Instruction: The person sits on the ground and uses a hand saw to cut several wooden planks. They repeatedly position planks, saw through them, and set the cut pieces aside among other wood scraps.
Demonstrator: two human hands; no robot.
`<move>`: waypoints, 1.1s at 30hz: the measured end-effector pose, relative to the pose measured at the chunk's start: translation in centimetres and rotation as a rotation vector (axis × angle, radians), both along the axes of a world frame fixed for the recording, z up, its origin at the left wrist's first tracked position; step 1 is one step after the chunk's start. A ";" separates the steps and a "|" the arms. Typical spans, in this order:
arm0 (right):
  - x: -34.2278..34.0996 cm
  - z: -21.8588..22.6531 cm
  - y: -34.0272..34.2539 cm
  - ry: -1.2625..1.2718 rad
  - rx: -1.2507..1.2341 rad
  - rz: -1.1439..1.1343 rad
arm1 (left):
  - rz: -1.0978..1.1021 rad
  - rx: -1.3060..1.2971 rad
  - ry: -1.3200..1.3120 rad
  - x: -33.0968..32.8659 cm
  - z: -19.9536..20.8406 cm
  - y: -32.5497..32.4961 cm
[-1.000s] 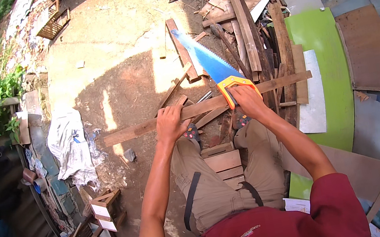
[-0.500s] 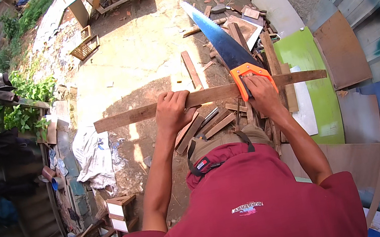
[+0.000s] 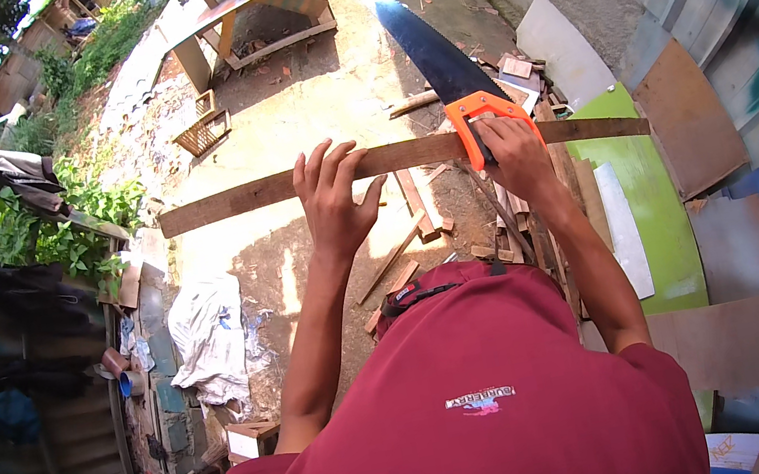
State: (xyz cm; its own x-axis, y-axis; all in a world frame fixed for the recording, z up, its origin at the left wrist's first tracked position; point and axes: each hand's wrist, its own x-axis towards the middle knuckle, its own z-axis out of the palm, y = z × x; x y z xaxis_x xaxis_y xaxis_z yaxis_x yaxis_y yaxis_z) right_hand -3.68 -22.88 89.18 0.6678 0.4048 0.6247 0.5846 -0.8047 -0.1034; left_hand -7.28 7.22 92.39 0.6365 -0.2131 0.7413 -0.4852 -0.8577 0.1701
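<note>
A long, narrow wooden plank lies crosswise in front of me, held up above the ground. My left hand is against its left half with fingers spread and thumb out, not wrapped round it. My right hand grips the orange handle of a handsaw. The saw's dark blade points away from me and slightly left, its tip bright in the sun. Behind the right hand, the plank passes by the saw handle; whether those fingers also clasp the wood is hidden.
Scrap wood pieces lie on the ground below the plank. To the right lean a green board and a brown panel. A white cloth lies at left, a slatted crate beyond it. Far ahead stands a table.
My left hand has loosened from its grip round the plank and spread its fingers. Plank, saw and hands sit higher in the picture, and the view reaches farther ahead.
</note>
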 end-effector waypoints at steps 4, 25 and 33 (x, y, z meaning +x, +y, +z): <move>0.8 0.2 0.9 -0.002 0.073 -0.018 | 0.007 -0.210 -0.143 -1.9 -1.4 -1.4; -4.2 -1.2 2.2 0.245 0.543 0.201 | -0.497 -1.775 0.551 1.8 0.9 -6.9; -5.7 -0.6 2.9 0.192 0.691 0.258 | -0.506 -1.905 0.381 2.1 -0.1 -7.9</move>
